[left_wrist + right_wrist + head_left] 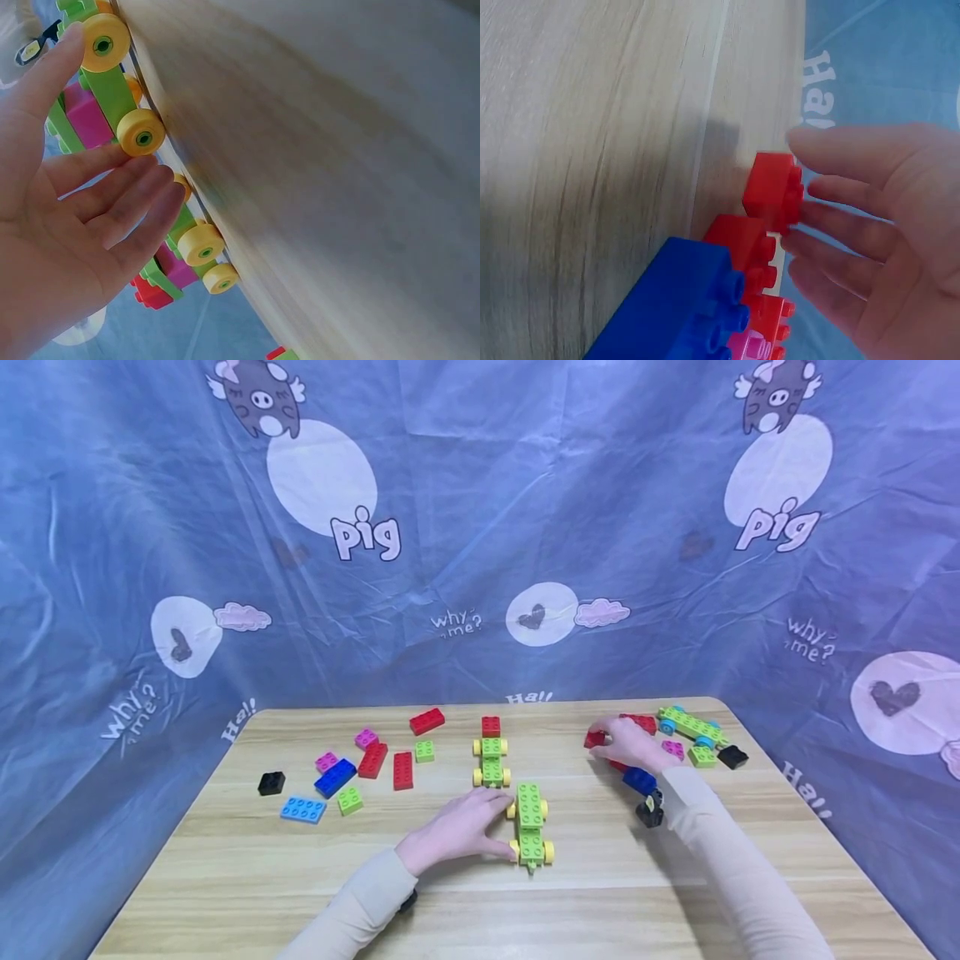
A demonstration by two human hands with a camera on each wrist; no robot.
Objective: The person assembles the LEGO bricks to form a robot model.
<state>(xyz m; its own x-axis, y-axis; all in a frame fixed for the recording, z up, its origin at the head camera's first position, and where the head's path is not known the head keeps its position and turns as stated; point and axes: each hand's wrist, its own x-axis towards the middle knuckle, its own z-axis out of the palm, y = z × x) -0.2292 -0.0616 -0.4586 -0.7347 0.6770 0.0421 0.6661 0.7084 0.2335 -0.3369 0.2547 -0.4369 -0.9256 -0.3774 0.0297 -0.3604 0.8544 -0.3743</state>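
Note:
In the head view my left hand [461,825] is beside a green toy car base [530,810] with yellow wheels. The left wrist view shows the thumb at one wheel [106,43] and the forefinger at the other wheel [140,133], fingers loosely extended. A pink block [88,115] forms part of this car. At the right my right hand [630,742] reaches over a red brick [595,739]. From the right wrist, its thumb and relaxed fingers stand around that red brick [766,184], without a visible firm pinch. Blue [667,300] and red bricks [739,240] lie beside it.
Behind the left hand stands another green car base [492,762] with a red brick [491,727] at its far end. Several loose bricks, including a light blue one [303,810], lie at left. A blue-wheeled green base [690,727] and a black brick [732,757] lie far right.

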